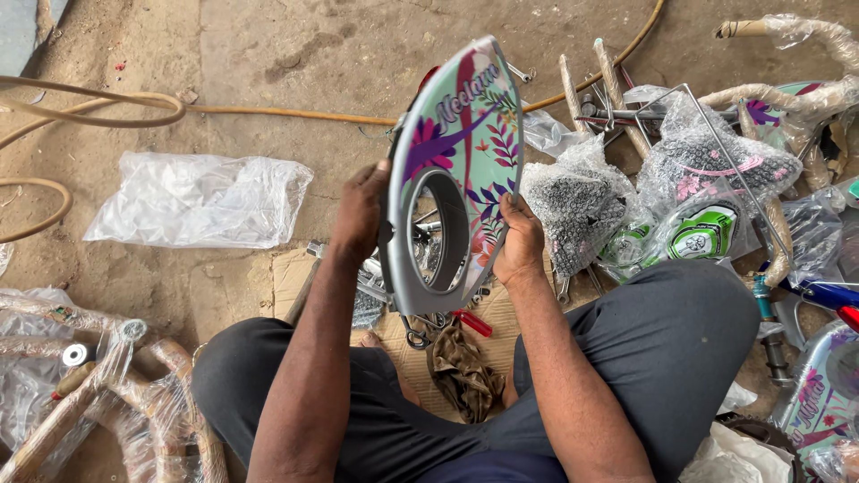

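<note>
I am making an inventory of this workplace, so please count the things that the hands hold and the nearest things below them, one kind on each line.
Chain cover with flower pattern, held by left hand and right hand: 1
Red-handled tool: 1
Brown rag: 1
Total: 3

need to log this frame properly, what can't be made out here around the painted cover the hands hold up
Head view only:
- Chain cover: its far face is turned away.
- Left hand: fingers curl behind the cover's edge, hidden.
- Right hand: fingertips behind the cover, hidden.
- Metal parts seen through the cover's round opening: too little shows to name them.
- Bagged dark pieces: clear plastic blurs them.
- Frame piece: cut off by the right edge.
</note>
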Motion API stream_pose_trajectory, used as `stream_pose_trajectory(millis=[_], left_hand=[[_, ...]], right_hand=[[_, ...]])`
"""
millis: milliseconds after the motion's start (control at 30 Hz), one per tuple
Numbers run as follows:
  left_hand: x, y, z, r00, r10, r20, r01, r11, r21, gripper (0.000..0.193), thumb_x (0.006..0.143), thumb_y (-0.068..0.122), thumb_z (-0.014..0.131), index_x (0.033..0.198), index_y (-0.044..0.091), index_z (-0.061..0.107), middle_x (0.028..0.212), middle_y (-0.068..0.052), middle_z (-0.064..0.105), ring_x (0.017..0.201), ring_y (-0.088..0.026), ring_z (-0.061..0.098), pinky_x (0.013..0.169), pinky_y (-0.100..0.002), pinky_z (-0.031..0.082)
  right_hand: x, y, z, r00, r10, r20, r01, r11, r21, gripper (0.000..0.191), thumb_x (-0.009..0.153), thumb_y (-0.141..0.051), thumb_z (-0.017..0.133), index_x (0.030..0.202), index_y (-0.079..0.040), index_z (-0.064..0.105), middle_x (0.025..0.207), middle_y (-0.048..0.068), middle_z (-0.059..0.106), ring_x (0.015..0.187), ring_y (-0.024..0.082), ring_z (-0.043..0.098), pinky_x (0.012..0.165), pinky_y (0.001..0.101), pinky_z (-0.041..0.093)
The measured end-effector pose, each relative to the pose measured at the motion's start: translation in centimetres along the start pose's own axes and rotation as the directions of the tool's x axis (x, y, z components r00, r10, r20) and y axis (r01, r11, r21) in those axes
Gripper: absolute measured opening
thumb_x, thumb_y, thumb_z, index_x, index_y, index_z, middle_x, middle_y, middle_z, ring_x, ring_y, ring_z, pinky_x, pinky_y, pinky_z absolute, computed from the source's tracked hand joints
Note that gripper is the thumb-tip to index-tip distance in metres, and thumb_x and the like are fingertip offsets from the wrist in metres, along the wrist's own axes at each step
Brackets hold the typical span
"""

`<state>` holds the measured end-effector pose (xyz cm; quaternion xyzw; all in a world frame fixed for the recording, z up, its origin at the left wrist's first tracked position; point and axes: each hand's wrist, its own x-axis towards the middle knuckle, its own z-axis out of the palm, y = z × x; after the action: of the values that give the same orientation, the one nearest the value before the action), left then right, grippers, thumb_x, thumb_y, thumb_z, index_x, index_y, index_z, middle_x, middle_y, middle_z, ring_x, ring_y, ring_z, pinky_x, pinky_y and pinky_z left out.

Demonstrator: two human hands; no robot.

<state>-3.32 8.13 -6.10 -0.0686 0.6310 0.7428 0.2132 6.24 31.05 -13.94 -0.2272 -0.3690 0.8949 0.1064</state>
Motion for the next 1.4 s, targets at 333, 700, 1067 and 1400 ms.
stream_pose_trajectory(millis=[333, 700, 1067, 1400], left_hand=[[-0.8, 0.4, 2.0, 0.97, 0.229, -0.081, -0.201, 0.943, 0.266, 0.042, 0.093, 0.018, 0.066, 0.129, -0.004, 0.063, 0.1, -0.012, 0.074, 0.064, -0.016, 0.069, 0.052, -0.029, 0.058], [2.2, -4.1, -0.5, 0.899, 0.413, -0.148, -0.04, 0.414, 0.909, 0.041, 0.086, 0.014, 0.075, 0.12, -0.005, 0.06, 0.121, -0.027, 0.06, 0.09, -0.04, 0.071, 0.078, -0.048, 0.058], [6.2, -10.2, -1.5, 0.881, 0.37, -0.296, 0.078, 0.502, 0.861, 0.047, 0.079, 0.009, 0.077, 0.121, -0.004, 0.059, 0.124, -0.027, 0.054, 0.094, -0.044, 0.068, 0.084, -0.052, 0.054], [7.7, -13.7, -1.1, 0.98, 0.09, -0.176, 0.134, 0.352, 0.926, 0.036, 0.085, 0.011, 0.069, 0.118, -0.001, 0.068, 0.119, -0.027, 0.064, 0.107, -0.045, 0.066, 0.094, -0.052, 0.053]], right_hand=[[0.2, 0.0, 0.5, 0.986, 0.02, -0.168, -0.052, 0.98, -0.191, 0.032, 0.102, -0.013, 0.055, 0.13, -0.001, 0.063, 0.106, 0.008, 0.072, 0.088, 0.014, 0.069, 0.076, 0.0294, 0.059], [2.3, 1.9, -4.7, 0.94, 0.059, -0.337, -0.296, 0.632, -0.716, 0.034, 0.089, 0.012, 0.054, 0.11, -0.003, 0.076, 0.089, 0.008, 0.072, 0.07, 0.018, 0.065, 0.059, 0.0321, 0.058], [1.7, 7.8, -8.3, 0.997, 0.057, -0.047, -0.033, -0.23, -0.973, 0.063, 0.076, 0.009, 0.069, 0.138, -0.003, 0.06, 0.135, 0.022, 0.053, 0.122, 0.034, 0.057, 0.102, 0.0362, 0.052], [3.4, 11.3, -11.3, 0.987, 0.053, 0.153, 0.16, -0.445, -0.881, 0.015, 0.088, 0.007, 0.061, 0.101, 0.006, 0.068, 0.126, 0.026, 0.059, 0.112, 0.042, 0.06, 0.1, 0.0455, 0.053]])
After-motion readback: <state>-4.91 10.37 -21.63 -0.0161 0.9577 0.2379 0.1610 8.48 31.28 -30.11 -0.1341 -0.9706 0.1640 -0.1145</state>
